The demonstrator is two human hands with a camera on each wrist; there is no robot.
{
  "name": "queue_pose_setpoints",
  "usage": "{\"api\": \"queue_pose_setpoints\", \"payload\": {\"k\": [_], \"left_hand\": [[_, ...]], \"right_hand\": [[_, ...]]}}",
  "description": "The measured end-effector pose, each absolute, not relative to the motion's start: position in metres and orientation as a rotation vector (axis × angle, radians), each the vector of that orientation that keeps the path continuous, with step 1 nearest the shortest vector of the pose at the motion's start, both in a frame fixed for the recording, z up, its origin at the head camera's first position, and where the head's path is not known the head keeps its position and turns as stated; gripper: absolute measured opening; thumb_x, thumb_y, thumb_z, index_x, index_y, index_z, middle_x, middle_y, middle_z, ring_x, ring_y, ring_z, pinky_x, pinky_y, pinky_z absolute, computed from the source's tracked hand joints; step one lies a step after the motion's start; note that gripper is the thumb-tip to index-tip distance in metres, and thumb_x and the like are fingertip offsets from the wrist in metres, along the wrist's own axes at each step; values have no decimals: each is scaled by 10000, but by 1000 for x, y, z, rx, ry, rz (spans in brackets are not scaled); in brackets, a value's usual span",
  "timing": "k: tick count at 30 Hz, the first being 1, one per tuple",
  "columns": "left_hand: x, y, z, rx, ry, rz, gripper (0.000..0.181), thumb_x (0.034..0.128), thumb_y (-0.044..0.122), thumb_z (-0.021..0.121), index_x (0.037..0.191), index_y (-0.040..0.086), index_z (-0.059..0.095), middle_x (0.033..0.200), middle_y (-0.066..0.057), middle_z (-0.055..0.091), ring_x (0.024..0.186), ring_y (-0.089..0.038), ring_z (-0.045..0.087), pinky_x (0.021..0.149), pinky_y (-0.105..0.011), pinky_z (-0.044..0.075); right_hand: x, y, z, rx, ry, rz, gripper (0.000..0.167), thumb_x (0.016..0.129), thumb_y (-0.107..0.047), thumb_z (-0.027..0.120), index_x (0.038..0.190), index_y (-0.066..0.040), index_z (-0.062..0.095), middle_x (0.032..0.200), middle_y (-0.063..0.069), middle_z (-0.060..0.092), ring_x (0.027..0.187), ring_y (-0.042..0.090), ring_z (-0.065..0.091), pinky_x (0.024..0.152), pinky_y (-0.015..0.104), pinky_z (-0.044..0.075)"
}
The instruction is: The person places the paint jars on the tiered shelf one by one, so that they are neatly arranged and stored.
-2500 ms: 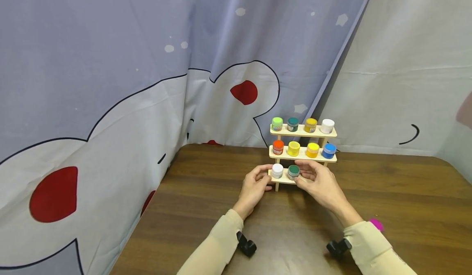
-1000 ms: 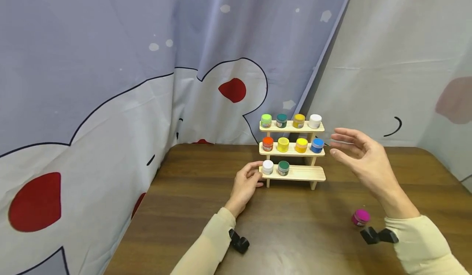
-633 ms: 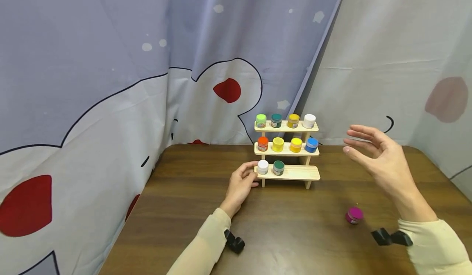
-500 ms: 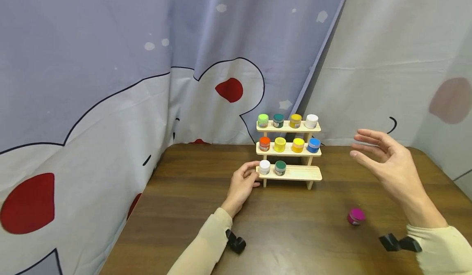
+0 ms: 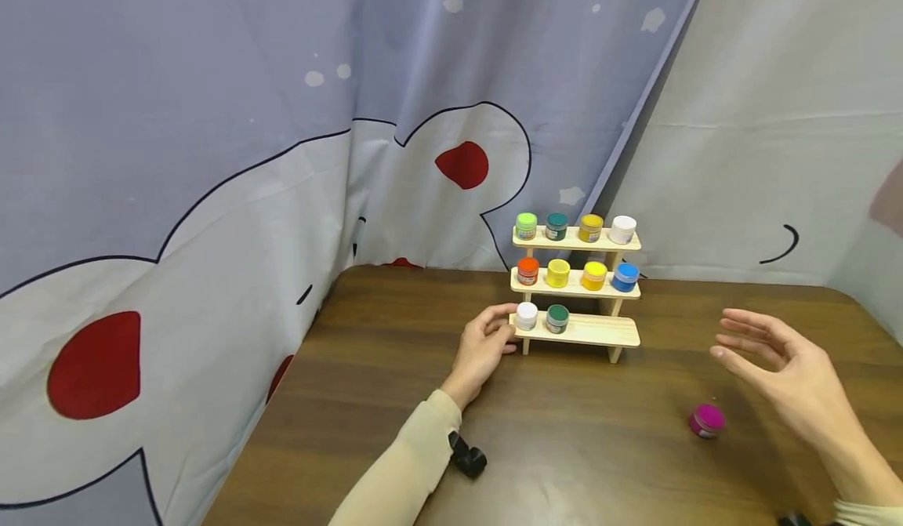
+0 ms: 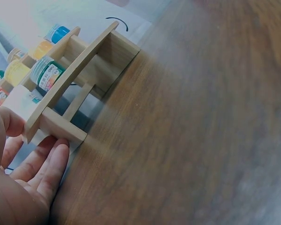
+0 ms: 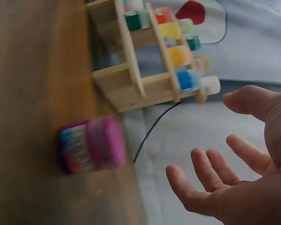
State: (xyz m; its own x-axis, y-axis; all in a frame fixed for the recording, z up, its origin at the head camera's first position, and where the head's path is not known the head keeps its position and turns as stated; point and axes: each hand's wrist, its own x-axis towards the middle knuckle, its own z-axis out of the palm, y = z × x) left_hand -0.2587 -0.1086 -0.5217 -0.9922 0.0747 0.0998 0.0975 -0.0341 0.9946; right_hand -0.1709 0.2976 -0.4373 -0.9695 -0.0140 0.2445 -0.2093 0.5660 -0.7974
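A three-tier wooden display rack carries small paint jars. On its lowest tier stand a white jar and a dark green jar, side by side at the left. My left hand holds the left end of that tier, thumb at the board's edge and fingers below in the left wrist view. My right hand hovers at the right with fingers spread and nothing in it. Close to it, a magenta paint jar stands on the table; the right wrist view shows this jar apart from the fingers.
Red, yellow and blue jars line the middle tier; light green, teal, ochre and white jars line the top one. Printed curtains hang behind the brown wooden table.
My right hand has let go of the dark green jar on the lowest tier and moved right, then lower, toward the magenta jar. My left hand stays at the rack's left end.
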Motion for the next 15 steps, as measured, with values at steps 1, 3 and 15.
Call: {"api": "queue_pose_setpoints", "payload": {"k": [1,3,15], "left_hand": [[-259,-107,-521,-194,-2170,-2240,369,1058,29,640,1402,115,743,1201,-134,787,1030,-214,748,891,-376,685],[-259,-105,-521,-191,-2171,-2241,369,1055,26,642,1400,112,742,1198,-136,788,1023,-217,753,887,-376,687],[-260,-107,-518,-159,-2180,-2255,395,1047,34,618,1410,129,738,1232,-143,783,1037,-272,781,930,-386,681]], "right_hand": [[-169,301,-441,196,-2606,1349,619,1053,-216,816,1619,-196,567,1329,-329,660,1130,-171,664,814,30,509],[-165,306,-448,212,-2640,1335,628,1059,-226,809,1630,-194,550,1351,-330,639,1139,-170,654,806,39,508],[-153,311,-473,214,-2702,1396,614,1075,-211,784,1634,-194,531,1402,-230,664,1196,-97,672,859,89,525]]}}
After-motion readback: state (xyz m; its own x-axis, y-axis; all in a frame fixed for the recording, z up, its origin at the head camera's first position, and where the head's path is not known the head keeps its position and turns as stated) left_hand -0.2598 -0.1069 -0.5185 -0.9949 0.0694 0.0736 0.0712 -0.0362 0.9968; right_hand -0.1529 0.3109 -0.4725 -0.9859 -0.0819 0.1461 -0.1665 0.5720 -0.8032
